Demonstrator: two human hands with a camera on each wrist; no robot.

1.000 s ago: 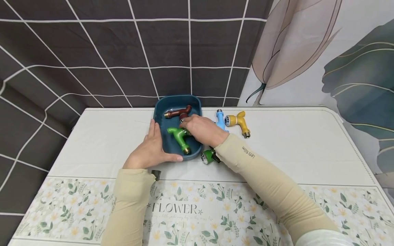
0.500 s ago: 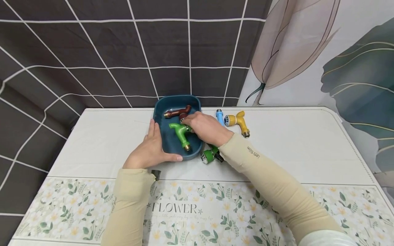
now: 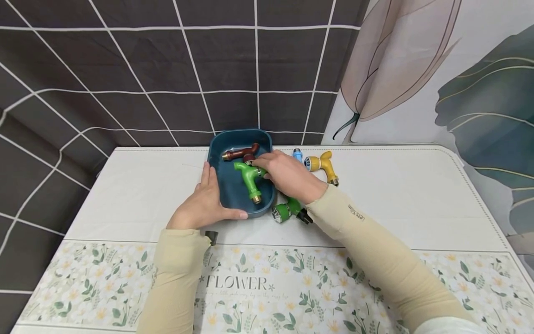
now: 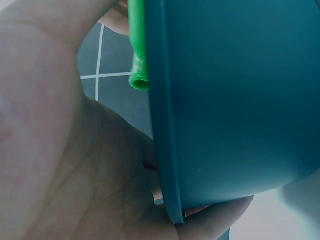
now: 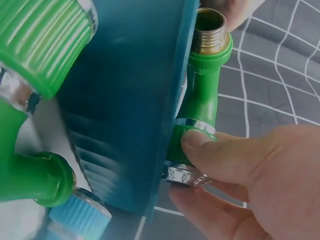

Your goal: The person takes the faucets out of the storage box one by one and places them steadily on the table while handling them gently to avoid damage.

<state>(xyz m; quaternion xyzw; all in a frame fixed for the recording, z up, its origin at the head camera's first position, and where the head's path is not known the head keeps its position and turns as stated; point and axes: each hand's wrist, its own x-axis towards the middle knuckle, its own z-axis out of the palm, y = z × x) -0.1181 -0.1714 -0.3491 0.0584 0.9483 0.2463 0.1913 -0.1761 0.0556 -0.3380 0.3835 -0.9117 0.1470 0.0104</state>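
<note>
My right hand (image 3: 289,174) pinches the knob end of a bright green tap (image 3: 250,180) over the right half of a dark blue plastic bin (image 3: 239,134). In the right wrist view, the thumb (image 5: 200,142) presses on the green knob, and the threaded brass end (image 5: 210,37) points up. Around the bin's left rim and front corner, my left hand (image 3: 198,204) holds it, thumb along the front. The left wrist view has the bin's outer wall (image 4: 235,100) against those fingers. A brown tap (image 3: 239,153) lies at the bin's back, its knob close to the right fingertips.
Right of the bin lie a darker green tap (image 3: 289,211) with a black nozzle, a blue tap (image 3: 297,155) mostly hidden by my right hand, and a yellow tap (image 3: 324,166). A dark gridded backdrop (image 3: 167,69) hangs behind the table (image 3: 396,195).
The right hand has shifted right and slightly back, carrying the bright green tap along. More of the darker green tap shows, less of the blue one. My left hand stays put.
</note>
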